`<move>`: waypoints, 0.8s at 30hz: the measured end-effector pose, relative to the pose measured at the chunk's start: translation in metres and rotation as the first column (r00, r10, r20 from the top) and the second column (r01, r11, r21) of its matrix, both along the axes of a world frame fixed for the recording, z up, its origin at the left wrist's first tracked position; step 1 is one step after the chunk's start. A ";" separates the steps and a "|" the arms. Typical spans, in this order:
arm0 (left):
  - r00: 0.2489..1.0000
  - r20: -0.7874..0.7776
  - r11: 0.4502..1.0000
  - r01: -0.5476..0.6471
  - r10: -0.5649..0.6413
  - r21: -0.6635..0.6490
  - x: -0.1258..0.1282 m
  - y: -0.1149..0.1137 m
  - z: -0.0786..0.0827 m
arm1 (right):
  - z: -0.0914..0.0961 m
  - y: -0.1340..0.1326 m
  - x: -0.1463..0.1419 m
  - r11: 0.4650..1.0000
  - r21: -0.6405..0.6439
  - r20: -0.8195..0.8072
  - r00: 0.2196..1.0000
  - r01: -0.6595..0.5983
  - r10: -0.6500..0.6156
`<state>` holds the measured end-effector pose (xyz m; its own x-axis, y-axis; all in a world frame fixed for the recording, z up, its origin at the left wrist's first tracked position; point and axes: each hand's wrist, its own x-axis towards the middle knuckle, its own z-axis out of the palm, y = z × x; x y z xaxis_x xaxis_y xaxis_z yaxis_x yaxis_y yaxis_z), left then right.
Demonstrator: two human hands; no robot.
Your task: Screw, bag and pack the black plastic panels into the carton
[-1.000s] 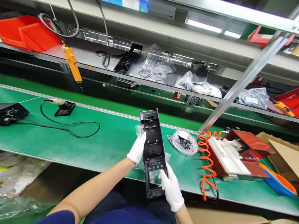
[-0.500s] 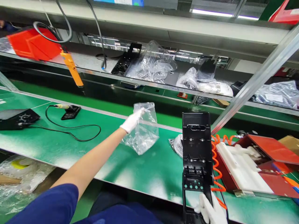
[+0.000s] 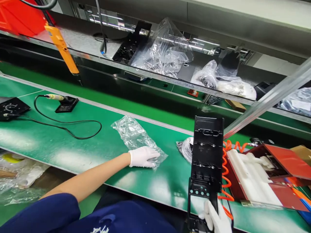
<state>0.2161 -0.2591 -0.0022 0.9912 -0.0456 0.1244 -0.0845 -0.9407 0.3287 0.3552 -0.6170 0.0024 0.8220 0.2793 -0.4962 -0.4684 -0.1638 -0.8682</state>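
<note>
My left hand (image 3: 143, 157), in a white glove, lies over the near right end of a clear plastic bag (image 3: 133, 134) on the green bench. Its fingers are stretched out and rest on the film. At the lower right, my gloved right hand (image 3: 216, 216) is closed around the lower part of a long black plastic housing (image 3: 207, 152). The housing stands up off the bench, its inner side with slots, ribs and small metal studs facing me. A rectangular opening near its lower end shows the bench through it.
A red box with a white fixture (image 3: 255, 181) and an orange coiled hose (image 3: 225, 174) are at right. A small bagged bundle (image 3: 187, 149) lies behind the housing. At left are a soldering iron stand (image 3: 66, 104) and a hanging orange screwdriver (image 3: 62, 48). A shelf holds bagged parts (image 3: 165, 53).
My left hand has come down and toward me, laying the bag that it held up onto the bench. My right hand still holds the housing. The view has tilted down a little.
</note>
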 end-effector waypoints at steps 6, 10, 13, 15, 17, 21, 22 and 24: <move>0.970 0.044 0.789 -0.167 0.239 -0.591 -0.043 0.027 0.016 | 0.007 0.012 -0.005 0.997 -0.047 0.077 0.995 -0.055 0.058; 0.776 0.020 0.692 -0.551 0.631 -0.467 -0.050 0.064 -0.005 | 0.005 0.022 -0.008 0.989 -0.064 0.071 0.988 -0.130 0.135; 0.718 0.015 0.667 -0.639 0.696 -0.383 -0.056 0.093 -0.018 | 0.004 0.026 -0.006 0.976 -0.115 0.074 0.979 -0.183 0.192; 0.661 0.032 0.623 -0.689 0.750 -0.370 -0.066 0.115 -0.017 | 0.005 0.027 -0.005 0.962 -0.160 0.086 0.968 -0.220 0.235; 0.542 0.053 0.524 -0.777 0.839 -0.349 -0.077 0.138 -0.013 | 0.008 0.027 -0.007 0.945 -0.180 0.113 0.949 -0.273 0.295; 0.472 -0.030 0.444 -0.848 0.881 -0.291 -0.081 0.164 -0.009 | 0.016 0.034 -0.017 0.934 -0.083 0.140 0.924 -0.348 0.357; 0.473 -0.029 0.447 -0.850 0.881 -0.278 -0.077 0.164 -0.007 | 0.017 0.036 -0.019 0.931 -0.057 0.138 0.921 -0.360 0.364; 0.465 0.028 0.447 -0.831 0.885 -0.330 -0.068 0.151 0.000 | 0.020 0.039 -0.021 0.918 -0.036 0.127 0.909 -0.396 0.397</move>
<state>0.1486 -0.1081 -0.0018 0.4605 0.8730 0.1607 0.6428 -0.4528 0.6180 0.3341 -0.5776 0.0220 0.7014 0.5918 -0.3972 -0.2471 -0.3207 -0.9144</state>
